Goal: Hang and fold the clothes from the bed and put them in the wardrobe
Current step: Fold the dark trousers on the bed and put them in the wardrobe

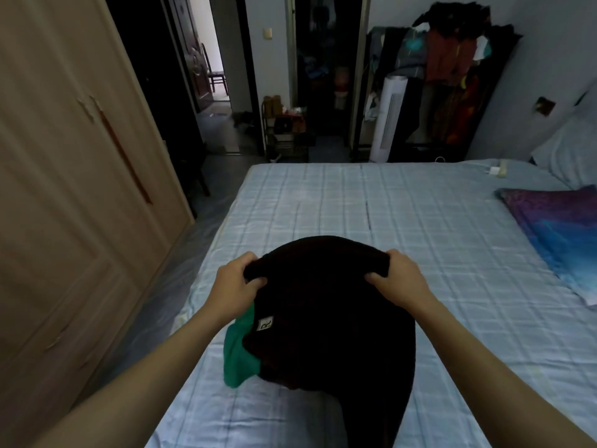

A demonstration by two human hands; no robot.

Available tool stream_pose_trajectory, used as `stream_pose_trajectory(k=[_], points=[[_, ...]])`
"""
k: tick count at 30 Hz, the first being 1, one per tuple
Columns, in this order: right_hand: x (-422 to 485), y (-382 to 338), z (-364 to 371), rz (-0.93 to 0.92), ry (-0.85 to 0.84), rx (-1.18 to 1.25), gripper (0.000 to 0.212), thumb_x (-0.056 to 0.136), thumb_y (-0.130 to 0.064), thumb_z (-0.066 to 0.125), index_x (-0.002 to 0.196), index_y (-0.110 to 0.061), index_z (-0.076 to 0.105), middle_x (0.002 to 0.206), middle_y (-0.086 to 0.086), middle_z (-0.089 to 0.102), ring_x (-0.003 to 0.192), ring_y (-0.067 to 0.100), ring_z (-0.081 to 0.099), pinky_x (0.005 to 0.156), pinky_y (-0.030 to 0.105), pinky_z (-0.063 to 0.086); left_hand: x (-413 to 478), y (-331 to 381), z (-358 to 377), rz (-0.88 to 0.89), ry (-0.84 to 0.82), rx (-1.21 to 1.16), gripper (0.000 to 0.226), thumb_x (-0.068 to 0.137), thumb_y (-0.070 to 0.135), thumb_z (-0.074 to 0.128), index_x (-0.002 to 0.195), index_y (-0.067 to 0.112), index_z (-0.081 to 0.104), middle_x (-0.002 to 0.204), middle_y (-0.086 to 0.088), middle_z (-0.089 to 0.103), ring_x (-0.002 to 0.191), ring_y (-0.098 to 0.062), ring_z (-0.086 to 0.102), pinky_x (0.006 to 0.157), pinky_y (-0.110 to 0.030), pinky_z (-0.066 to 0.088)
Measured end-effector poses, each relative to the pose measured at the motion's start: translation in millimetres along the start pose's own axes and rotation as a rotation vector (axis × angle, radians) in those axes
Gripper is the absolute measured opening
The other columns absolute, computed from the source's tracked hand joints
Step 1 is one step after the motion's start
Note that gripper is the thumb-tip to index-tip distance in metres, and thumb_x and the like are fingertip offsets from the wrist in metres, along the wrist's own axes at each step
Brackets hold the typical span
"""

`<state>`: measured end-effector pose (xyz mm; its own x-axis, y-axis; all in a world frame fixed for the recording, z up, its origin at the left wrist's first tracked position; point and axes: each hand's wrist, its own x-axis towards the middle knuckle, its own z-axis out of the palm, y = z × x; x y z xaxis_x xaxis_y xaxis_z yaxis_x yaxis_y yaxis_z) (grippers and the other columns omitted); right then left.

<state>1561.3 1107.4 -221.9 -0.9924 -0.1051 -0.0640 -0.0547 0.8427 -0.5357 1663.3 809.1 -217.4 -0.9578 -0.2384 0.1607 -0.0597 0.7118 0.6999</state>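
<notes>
A black garment (326,321) with a small white label is draped in front of me over the bed (387,215), trailing down toward the bottom edge of the view. My left hand (235,286) grips its upper left edge and my right hand (395,274) grips its upper right edge, holding the top fold up off the sheet. A green garment (237,354) lies under the black one, sticking out on its left side. The wooden wardrobe (71,195) stands to the left with its doors closed.
The bed has a pale blue checked sheet; a purple-blue pillow (555,227) and a white pillow (571,150) lie at its right. A narrow floor strip runs between bed and wardrobe. Behind stand a white tower fan (386,118), a loaded clothes rack (452,69) and a shoe shelf (286,130).
</notes>
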Motion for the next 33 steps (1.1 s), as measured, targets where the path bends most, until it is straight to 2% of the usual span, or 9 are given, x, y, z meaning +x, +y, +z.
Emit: stream_pose_trajectory(k=[3, 5, 8, 11, 16, 22, 26, 30, 33], points=[[-1, -14, 1, -0.082, -0.074, -0.208, 0.082, 0.073, -0.055, 0.077, 0.137, -0.018, 0.043, 0.131, 0.011, 0.051, 0.120, 0.031, 0.050, 0.099, 0.042, 0.044, 13, 32, -3, 0.091, -0.020, -0.054, 0.021, 0.081, 0.002, 0.072, 0.083, 0.019, 0.061, 0.076, 0.004, 0.064, 0.072, -0.004, 0.060, 0.063, -0.012, 0.041], [-4, -32, -2, -0.265, -0.067, -0.067, 0.090, 0.067, -0.053, 0.083, 0.142, -0.022, 0.043, 0.137, 0.006, 0.051, 0.126, 0.025, 0.048, 0.105, 0.038, 0.039, 20, 53, -5, 0.186, -0.047, -0.051, 0.021, 0.080, 0.002, 0.072, 0.084, 0.019, 0.062, 0.076, 0.006, 0.065, 0.075, -0.005, 0.062, 0.065, -0.011, 0.042], [-14, -67, -9, -0.556, -0.071, 0.205, 0.066, 0.069, -0.036, 0.086, 0.128, -0.022, 0.059, 0.120, -0.002, 0.065, 0.109, 0.014, 0.061, 0.098, 0.033, 0.047, 26, 76, -10, 0.316, -0.056, -0.040, 0.023, 0.078, 0.002, 0.073, 0.083, 0.021, 0.062, 0.072, 0.008, 0.064, 0.072, -0.005, 0.062, 0.065, -0.011, 0.041], [-22, -98, -15, -0.679, 0.080, 0.178, 0.026, 0.079, -0.032, 0.072, 0.101, -0.021, 0.067, 0.091, -0.004, 0.069, 0.085, 0.016, 0.064, 0.079, 0.041, 0.051, 32, 90, -14, 0.365, -0.052, -0.081, 0.019, 0.077, 0.003, 0.075, 0.081, 0.018, 0.063, 0.070, 0.006, 0.064, 0.070, -0.009, 0.062, 0.063, -0.019, 0.046], [-21, -115, -23, -0.653, 0.245, 0.276, 0.013, 0.082, -0.028, 0.067, 0.090, -0.018, 0.071, 0.081, -0.004, 0.069, 0.076, 0.016, 0.064, 0.072, 0.043, 0.051, 40, 90, -19, 0.304, 0.000, -0.305, 0.020, 0.078, 0.009, 0.078, 0.081, 0.022, 0.064, 0.075, 0.003, 0.067, 0.074, -0.013, 0.066, 0.069, -0.029, 0.056], [-22, -141, -41, -0.567, 0.425, 0.560, 0.007, 0.085, -0.011, 0.071, 0.092, -0.013, 0.073, 0.085, -0.004, 0.072, 0.080, 0.009, 0.067, 0.075, 0.025, 0.053, 53, 63, -17, 0.260, -0.257, -0.368, 0.036, 0.072, 0.010, 0.082, 0.097, 0.031, 0.066, 0.088, 0.011, 0.072, 0.084, -0.003, 0.069, 0.074, -0.026, 0.053], [-23, -149, -69, -0.554, 0.541, 0.674, 0.013, 0.086, -0.008, 0.072, 0.099, -0.010, 0.074, 0.089, -0.002, 0.073, 0.085, 0.010, 0.069, 0.078, 0.021, 0.053, 58, 47, -19, 0.281, -0.329, -0.267, 0.041, 0.073, 0.019, 0.085, 0.095, 0.045, 0.063, 0.091, 0.023, 0.070, 0.089, 0.007, 0.065, 0.075, -0.019, 0.051], [-19, -142, -88, -0.521, 0.605, 0.716, 0.012, 0.088, -0.007, 0.070, 0.095, -0.017, 0.073, 0.083, -0.004, 0.071, 0.079, 0.006, 0.066, 0.072, 0.015, 0.049, 69, 25, -28, 0.303, -0.419, -0.004, 0.037, 0.065, 0.028, 0.084, 0.096, 0.037, 0.067, 0.091, 0.015, 0.071, 0.086, 0.000, 0.066, 0.077, -0.027, 0.055], [-14, -133, -92, -0.472, 0.654, 0.736, 0.013, 0.090, -0.011, 0.070, 0.092, -0.023, 0.072, 0.083, 0.000, 0.071, 0.080, 0.014, 0.067, 0.074, 0.024, 0.053, 77, 9, -33, 0.295, -0.410, 0.227, 0.038, 0.059, 0.033, 0.079, 0.093, 0.032, 0.064, 0.085, 0.012, 0.069, 0.081, -0.009, 0.065, 0.071, -0.037, 0.056]])
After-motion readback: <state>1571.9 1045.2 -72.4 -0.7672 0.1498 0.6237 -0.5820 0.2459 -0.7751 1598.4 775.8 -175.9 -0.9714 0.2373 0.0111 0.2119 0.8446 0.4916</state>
